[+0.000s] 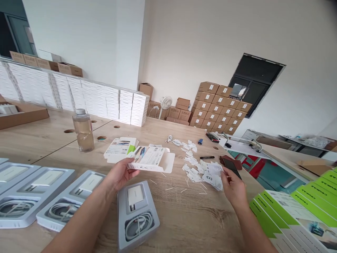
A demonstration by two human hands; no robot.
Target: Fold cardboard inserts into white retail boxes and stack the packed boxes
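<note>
Just beyond a gray charger tray (149, 202) on the tabletop (181, 218), the left hand (124, 173) has its fingers closed on the near left end of a white printed carton (147, 157) with its end flaps open. To the tray's right, the right hand (234, 188) has curled fingers at the edge of a printed leaflet (212, 178); whether they grip it, I cannot tell. Paper slips (192, 168) lie beyond the tray to the right; a bottle (84, 135) stands beyond it to the left.

The box (150, 157) is white with some blue, the charger (136, 194) white, the tray (122, 211) pale grey, the worktop (189, 225) wood-grained tan.
</note>
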